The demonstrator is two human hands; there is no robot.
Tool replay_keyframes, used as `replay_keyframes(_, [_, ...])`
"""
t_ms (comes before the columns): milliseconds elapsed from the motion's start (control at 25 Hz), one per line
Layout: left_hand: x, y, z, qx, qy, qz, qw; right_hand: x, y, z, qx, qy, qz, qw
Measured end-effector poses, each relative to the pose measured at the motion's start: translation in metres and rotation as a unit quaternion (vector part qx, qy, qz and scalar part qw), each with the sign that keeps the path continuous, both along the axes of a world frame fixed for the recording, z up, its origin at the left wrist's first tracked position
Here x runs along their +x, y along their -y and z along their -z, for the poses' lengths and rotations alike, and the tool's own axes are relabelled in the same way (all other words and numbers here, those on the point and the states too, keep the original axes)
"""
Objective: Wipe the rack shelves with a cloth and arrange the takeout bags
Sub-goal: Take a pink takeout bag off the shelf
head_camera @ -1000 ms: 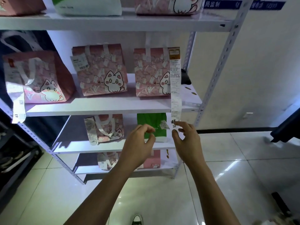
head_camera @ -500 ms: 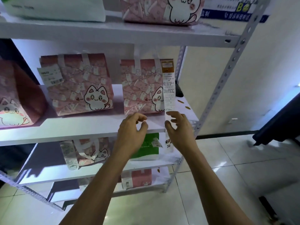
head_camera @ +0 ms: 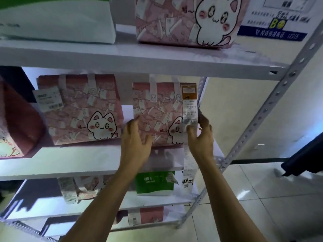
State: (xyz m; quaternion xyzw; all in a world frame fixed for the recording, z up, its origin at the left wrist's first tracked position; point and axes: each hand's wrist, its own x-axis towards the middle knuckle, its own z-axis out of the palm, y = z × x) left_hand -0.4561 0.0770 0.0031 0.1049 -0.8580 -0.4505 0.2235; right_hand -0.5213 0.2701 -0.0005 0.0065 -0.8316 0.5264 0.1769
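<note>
Head view, looking up at the rack. Straight ahead of both hands: the pink cat-print takeout bag [head_camera: 157, 116], upright on the middle shelf [head_camera: 87, 165], wide face toward the camera, long axis running left to right between the hands. Left hand [head_camera: 135, 142] at the bag's left lower edge, fingers spread and relaxed, fingertips touching or just short of the paper; cannot tell which. Right hand [head_camera: 201, 135] at the bag's right edge, fingers curled round that side, the long receipt [head_camera: 189, 119] apparently pinned under the thumb. Both hands about equally near; probably a two-handed grasp forming, to slide or square the bag.

Bag: stiff, matte printed paper, boxy, flat white strap handles standing up just above the hands. Receipt: thin, limp strip, hanging down past the shelf edge below the right wrist, likely to snag or tear. Left of the left hand, a second matching cat bag [head_camera: 78, 109], tilted slightly. Shelf: smooth, white, hard board on a grey perforated metal post [head_camera: 262, 109] right of the right hand. No cloth in sight.
</note>
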Motion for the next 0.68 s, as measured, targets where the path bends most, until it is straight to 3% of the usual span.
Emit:
replay_keyframes(360, [-0.031,0.012,0.006,0.081,0.011,0.001,0.997,-0.034,-0.005,0.018,-0.102,0.091,-0.066,0.989])
replay_keyframes(680, [-0.011,0.006,0.003,0.151,-0.020,0.013,0.988,0.004,-0.014,0.014,-0.163,0.088,-0.072,0.980])
